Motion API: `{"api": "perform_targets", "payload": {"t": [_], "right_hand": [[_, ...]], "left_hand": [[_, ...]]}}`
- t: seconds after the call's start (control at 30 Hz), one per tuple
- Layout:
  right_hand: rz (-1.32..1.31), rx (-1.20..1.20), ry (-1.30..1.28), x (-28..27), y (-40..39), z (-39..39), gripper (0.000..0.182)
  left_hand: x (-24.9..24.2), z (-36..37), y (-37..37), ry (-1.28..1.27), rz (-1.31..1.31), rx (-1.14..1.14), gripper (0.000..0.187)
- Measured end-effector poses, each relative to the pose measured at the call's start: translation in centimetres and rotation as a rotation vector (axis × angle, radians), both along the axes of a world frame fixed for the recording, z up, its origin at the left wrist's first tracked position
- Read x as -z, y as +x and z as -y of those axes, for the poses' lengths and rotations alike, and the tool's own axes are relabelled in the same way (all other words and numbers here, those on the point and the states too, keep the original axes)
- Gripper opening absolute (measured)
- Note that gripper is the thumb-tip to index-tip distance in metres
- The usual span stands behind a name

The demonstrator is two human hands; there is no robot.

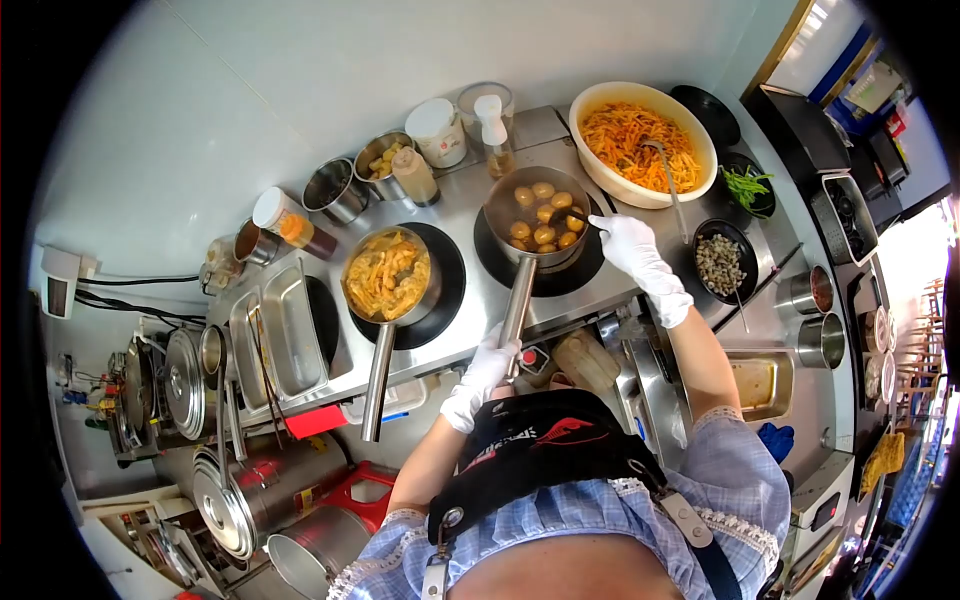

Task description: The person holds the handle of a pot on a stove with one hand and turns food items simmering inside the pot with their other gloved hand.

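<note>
White-gloved, the left hand (478, 378) closes its fingers around the long handle (517, 300) to steady the pan of round balls (541, 216) on the burner, while the right hand (632, 245) pinches a utensil (568, 217) stirring inside.

**Colours at the stove**

Gloves white: left hand (480, 378), right hand (640, 255). Silver pan (535, 205) holds golden-brown balls (543, 220). At nine o'clock, second pan (388, 275), yellow pieces. At one o'clock, cream bowl (640, 140), orange shreds. Shirt (720, 480) blue checked.
</note>
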State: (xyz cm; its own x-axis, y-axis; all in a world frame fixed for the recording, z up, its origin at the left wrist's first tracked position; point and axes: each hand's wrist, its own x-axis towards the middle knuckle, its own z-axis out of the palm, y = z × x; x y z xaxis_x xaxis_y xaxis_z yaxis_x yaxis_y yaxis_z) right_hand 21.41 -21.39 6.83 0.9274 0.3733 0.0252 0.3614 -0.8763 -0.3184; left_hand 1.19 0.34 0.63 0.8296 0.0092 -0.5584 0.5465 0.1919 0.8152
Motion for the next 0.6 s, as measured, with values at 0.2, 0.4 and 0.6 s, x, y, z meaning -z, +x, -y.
{"api": "perform_targets", "payload": {"t": [0.2, 0.4, 0.6], "right_hand": [[-0.16, -0.064, -0.12, -2.3, -1.1, 1.2, 0.03], [-0.287, -0.116, -0.042, 1.7, -1.6, -0.9, 0.03], [-0.017, -0.077, 0.081, 6.5, -3.0, -5.3, 0.031]], "left_hand": [[-0.4, -0.1, 0.0, -0.001, -0.01, 0.029, 0.042], [-0.4, -1.1, -0.8, 0.024, -0.004, 0.077, 0.048], [-0.3, -0.6, -1.0, 0.055, -0.018, 0.086, 0.052]]}}
